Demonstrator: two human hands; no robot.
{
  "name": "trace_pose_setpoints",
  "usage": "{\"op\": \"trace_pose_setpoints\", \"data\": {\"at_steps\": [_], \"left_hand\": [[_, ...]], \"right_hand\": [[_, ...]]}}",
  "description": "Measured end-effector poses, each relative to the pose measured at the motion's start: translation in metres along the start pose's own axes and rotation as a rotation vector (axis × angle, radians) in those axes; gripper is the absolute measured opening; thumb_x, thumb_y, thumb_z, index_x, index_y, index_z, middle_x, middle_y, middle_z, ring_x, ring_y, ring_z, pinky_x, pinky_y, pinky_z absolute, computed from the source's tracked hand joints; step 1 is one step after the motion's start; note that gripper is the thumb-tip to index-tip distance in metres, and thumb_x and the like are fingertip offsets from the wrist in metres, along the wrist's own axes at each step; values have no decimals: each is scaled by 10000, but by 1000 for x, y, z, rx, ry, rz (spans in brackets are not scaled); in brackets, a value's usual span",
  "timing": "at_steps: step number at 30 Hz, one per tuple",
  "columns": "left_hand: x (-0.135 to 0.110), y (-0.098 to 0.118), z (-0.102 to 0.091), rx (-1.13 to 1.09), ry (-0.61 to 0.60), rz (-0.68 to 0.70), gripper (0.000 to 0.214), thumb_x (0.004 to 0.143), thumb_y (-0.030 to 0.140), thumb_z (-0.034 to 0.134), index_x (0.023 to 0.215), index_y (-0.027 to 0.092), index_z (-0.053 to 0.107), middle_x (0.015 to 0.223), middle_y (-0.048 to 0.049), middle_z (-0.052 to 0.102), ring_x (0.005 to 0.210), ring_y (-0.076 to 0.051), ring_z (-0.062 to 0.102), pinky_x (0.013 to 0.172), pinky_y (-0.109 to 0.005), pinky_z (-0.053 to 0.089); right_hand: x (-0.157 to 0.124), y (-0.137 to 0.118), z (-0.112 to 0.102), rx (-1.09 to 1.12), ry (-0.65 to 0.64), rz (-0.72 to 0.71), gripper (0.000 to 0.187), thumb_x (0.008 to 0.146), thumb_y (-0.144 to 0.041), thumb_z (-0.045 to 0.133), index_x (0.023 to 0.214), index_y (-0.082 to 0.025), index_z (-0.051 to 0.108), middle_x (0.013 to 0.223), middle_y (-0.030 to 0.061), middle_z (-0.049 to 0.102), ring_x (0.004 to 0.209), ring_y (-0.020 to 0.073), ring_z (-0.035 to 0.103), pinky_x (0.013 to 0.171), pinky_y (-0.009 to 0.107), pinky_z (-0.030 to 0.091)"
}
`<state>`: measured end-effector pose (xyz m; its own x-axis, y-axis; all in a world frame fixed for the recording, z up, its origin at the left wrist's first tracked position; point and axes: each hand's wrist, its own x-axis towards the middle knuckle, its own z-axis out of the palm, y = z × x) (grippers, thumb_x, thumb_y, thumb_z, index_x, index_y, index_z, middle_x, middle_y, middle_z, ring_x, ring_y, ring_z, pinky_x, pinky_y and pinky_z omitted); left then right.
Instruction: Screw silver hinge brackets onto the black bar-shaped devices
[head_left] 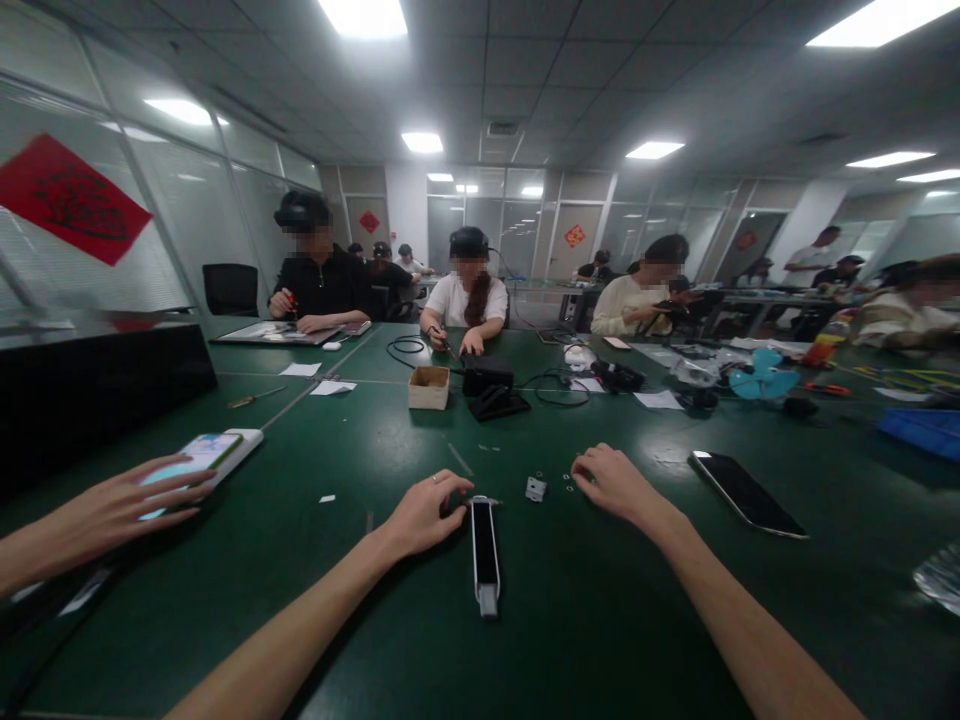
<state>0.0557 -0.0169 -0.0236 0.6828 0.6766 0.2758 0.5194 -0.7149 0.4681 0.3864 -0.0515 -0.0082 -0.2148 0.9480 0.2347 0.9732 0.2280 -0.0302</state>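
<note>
My left hand (429,512) rests on the green table (525,640), its fingers bent and the thumb apart from the index finger. Its fingertips are beside the upper end of a slim white device with a long black face (486,550) and a grey block at the near end; whether they touch it is unclear. A small grey metal bracket (535,489) lies between my hands. My right hand (611,482) is curled with its fingertips down at the table, next to small ring-shaped washers (568,479). Anything in those fingertips is hidden.
Another person's hand (165,490) reaches in from the left over a lit phone (206,453). A dark phone (746,492) lies to my right. Ahead are a small open box (429,388), a black device (487,375), cables and a blue fan (765,376). People sit opposite.
</note>
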Motion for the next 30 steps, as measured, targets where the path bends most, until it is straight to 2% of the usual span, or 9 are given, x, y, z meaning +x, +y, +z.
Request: {"op": "trace_pose_setpoints", "data": {"at_steps": [5, 10, 13, 18, 21, 24, 27, 30], "left_hand": [[-1, 2, -2, 23, -6, 44, 291, 854, 217, 515, 1141, 194, 555, 1071, -45, 581, 810, -148, 570, 717, -265, 470], [-1, 2, -1, 58, 2, 56, 297, 849, 211, 519, 1142, 187, 553, 1081, -54, 586, 819, -158, 575, 728, -275, 465], [-1, 3, -2, 82, 41, 65, 300, 838, 212, 530, 1136, 190, 555, 1100, -59, 589, 871, -178, 573, 768, -298, 461], [-1, 11, -5, 114, 128, 109, 272, 840, 234, 541, 1108, 189, 561, 1097, -66, 596, 957, -204, 557, 834, -334, 432], [-2, 17, -4, 150, 160, 166, 240, 834, 273, 583, 1057, 185, 572, 1043, -62, 611, 954, -207, 556, 835, -337, 410], [-3, 20, 2, 182, 152, 256, 219, 833, 324, 621, 996, 183, 583, 970, -52, 628, 885, -188, 566, 787, -308, 397], [-3, 19, 9, 201, 153, 347, 178, 861, 326, 612, 972, 190, 587, 918, -39, 641, 839, -168, 573, 748, -288, 374], [-2, 17, 13, 215, 161, 368, 135, 901, 319, 566, 929, 190, 595, 882, -30, 650, 820, -155, 579, 737, -284, 362]], "right_hand": [[1, -6, 12, 52, -75, 7, 154, 810, -236, 539, 756, -197, 678, 774, 64, 642, 766, 207, 547, 659, 304, 399], [2, -10, 13, 44, -34, 10, 155, 799, -199, 541, 682, -183, 642, 719, 56, 618, 735, 199, 534, 650, 298, 385], [3, -19, 11, 51, 25, -23, 168, 829, -199, 510, 721, -170, 636, 742, 66, 608, 736, 203, 527, 659, 313, 390], [1, -57, 8, 290, 190, -95, 152, 874, -211, 478, 809, -160, 606, 839, 68, 599, 799, 190, 526, 733, 332, 425], [-5, -92, 8, 490, 221, -161, 131, 889, -203, 480, 840, -169, 596, 859, 61, 598, 821, 182, 529, 750, 330, 443], [-11, -122, 10, 653, 199, -210, 120, 903, -228, 485, 863, -181, 588, 872, 53, 594, 827, 175, 535, 755, 322, 455], [-14, -136, 12, 751, 170, -228, 136, 910, -237, 471, 857, -183, 584, 858, 47, 587, 815, 170, 539, 738, 306, 461], [-13, -135, 12, 770, 142, -196, 160, 913, -264, 470, 833, -189, 586, 840, 41, 588, 801, 169, 541, 732, 304, 460]]}}
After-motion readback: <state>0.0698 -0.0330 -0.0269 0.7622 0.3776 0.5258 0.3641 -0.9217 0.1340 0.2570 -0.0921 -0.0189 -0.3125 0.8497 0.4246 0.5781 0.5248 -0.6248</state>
